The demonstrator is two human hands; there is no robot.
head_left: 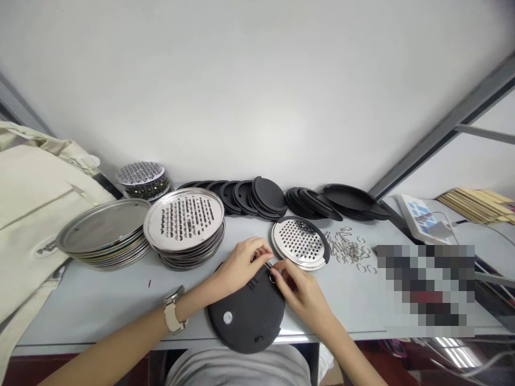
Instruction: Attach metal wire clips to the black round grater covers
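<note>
A black round disc (245, 316) with a pale round sticker lies at the table's front edge, partly over it, below both hands. Above its far part my right hand (302, 292) pinches a small metal ring (272, 278). My left hand (244, 265), its wrist in a light-strapped watch, is closed with fingertips meeting the right hand's. What the left fingers pinch is too small and covered to make out. Just beyond my right hand sits a round perforated metal grater plate (300, 241) with a black rim piece. Several loose metal rings (350, 251) are scattered right of it.
Stacked metal plates (108, 228) and grater plates (183, 220) stand on the left, with a smaller grater stack (140, 179) behind. Black discs (269, 195) line the wall. A cream bag (36, 214) hangs at the left; a white box (424, 217) lies at the right.
</note>
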